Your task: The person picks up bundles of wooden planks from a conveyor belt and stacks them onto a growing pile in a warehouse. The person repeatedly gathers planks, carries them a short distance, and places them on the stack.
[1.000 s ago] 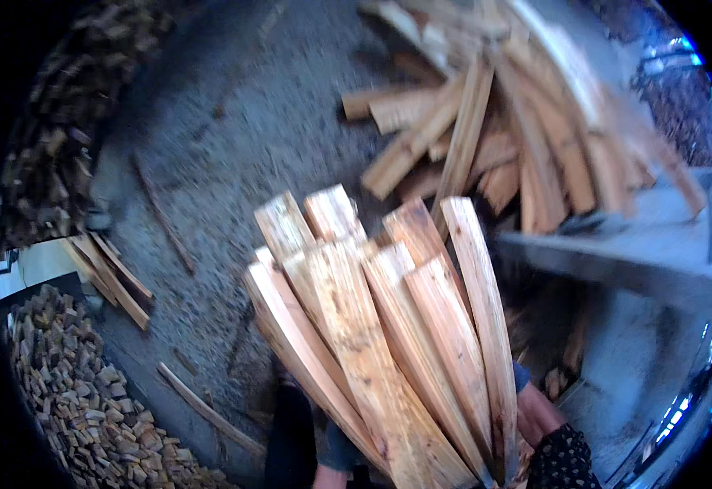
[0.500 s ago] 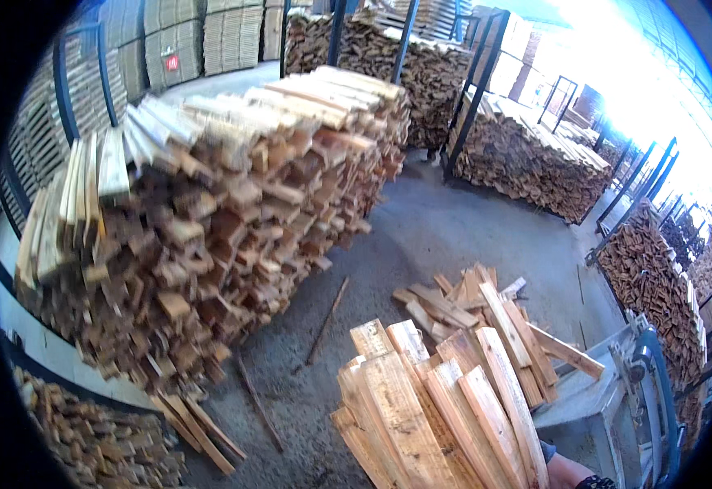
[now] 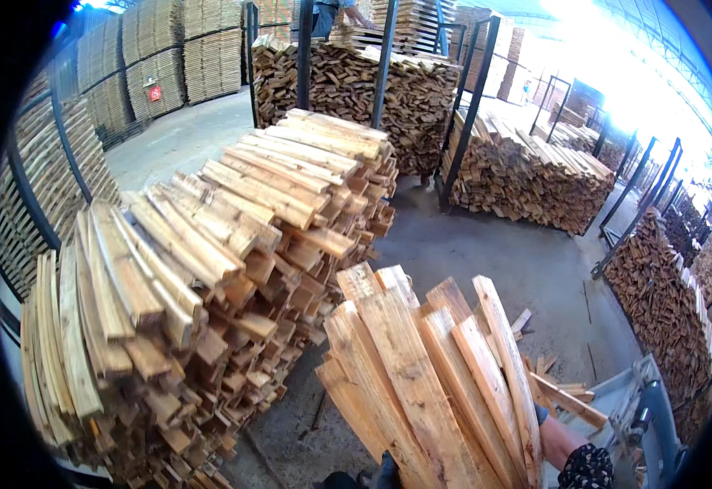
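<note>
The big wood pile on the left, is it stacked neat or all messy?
Mostly neat. The pile has flat layers of sticks laid crosswise, with ragged ends poking out at its corner. The bundle is carried beside it.

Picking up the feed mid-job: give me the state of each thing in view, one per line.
Bundle of wooden slats: carried, fanned out, tilted up and away from the person.
Right forearm: under the bundle's right side; hand hidden.
Left hand: not in view.
Big slat stack: piled high at left, ends ragged.
Racked stacks: full, behind dark posts.
Loose slats: scattered on the floor.
</note>
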The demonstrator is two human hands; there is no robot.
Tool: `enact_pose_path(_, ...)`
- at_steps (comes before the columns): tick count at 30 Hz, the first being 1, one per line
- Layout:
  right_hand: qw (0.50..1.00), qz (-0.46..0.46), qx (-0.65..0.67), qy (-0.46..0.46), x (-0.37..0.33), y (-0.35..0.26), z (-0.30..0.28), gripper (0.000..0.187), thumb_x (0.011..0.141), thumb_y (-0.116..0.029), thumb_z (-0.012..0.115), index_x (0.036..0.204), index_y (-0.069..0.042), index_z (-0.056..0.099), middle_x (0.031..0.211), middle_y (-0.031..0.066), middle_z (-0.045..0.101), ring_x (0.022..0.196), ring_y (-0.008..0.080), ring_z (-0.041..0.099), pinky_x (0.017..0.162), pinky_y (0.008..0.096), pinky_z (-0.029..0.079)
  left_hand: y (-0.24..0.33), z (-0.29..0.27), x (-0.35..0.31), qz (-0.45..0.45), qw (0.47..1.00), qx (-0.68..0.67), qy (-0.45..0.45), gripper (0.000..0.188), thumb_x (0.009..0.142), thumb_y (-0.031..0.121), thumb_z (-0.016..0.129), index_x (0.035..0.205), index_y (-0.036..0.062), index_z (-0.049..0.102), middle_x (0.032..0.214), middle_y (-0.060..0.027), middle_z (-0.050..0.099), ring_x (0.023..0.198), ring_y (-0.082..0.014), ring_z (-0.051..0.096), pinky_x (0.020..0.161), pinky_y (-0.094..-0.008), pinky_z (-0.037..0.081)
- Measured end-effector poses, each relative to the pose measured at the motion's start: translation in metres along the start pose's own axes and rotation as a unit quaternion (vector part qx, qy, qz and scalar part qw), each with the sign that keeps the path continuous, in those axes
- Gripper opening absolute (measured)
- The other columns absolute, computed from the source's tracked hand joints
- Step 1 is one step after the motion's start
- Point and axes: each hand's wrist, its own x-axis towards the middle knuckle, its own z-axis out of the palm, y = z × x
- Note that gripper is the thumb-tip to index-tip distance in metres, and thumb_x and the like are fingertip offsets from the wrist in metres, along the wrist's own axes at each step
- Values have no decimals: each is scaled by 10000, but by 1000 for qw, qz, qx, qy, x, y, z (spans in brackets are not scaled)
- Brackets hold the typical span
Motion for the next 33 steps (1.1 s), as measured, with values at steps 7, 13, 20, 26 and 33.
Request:
enact_pose_path(7, 997, -42, -69, -21, 77, -168, 33, 399, 927, -293, 547, 1216, -19, 550, 1117, 53, 577, 962, 84, 529, 842, 278, 466, 88, 71, 83, -13, 998, -52, -46, 589, 908, 531, 475, 1297, 89, 446, 1143, -87, 568, 1035, -240, 548, 908, -383, 465)
enact_pose_path(13, 983, -81, -141, -85, 149, -306, 88, 397, 927, -293, 547, 1213, -19, 553, 1110, 52, 578, 954, 81, 530, 834, 277, 470, 176, 135, 123, 30, 992, -115, -50, 589, 908, 531, 478, 1291, 85, 452, 1130, -87, 578, 1027, -241, 556, 902, -384, 471)
enact_pose_path(20, 926, -153, -232, -257, 298, -452, 207, 394, 927, -293, 547, 1209, -19, 555, 1103, 50, 579, 945, 78, 531, 824, 276, 476, 314, 176, 199, 326, 944, -49, -15, 562, 890, 564, 483, 1255, 137, 492, 1109, -46, 561, 1001, -212, 540, 873, -377, 484)
enact_pose_path(26, 897, -232, -203, -318, 473, -545, 336, 392, 927, -293, 547, 1206, -19, 557, 1097, 48, 580, 938, 76, 532, 815, 275, 480, 465, 49, 271, 525, 836, 128, 97, 487, 965, 360, 445, 1365, 86, 397, 1313, -83, 493, 1169, -213, 503, 976, -347, 432)
enact_pose_path(33, 570, -541, -552, -279, 514, -481, 355, 704, 797, -561, 606, 1331, -122, 473, 1423, 322, 266, 1332, 444, 265, 1108, 426, 223, 453, 112, 313, 537, 478, 580, 383, 806, 770, 319, 744, 1417, 71, 331, 1471, -200, 264, 1383, -349, 191, 1101, -455, 223)
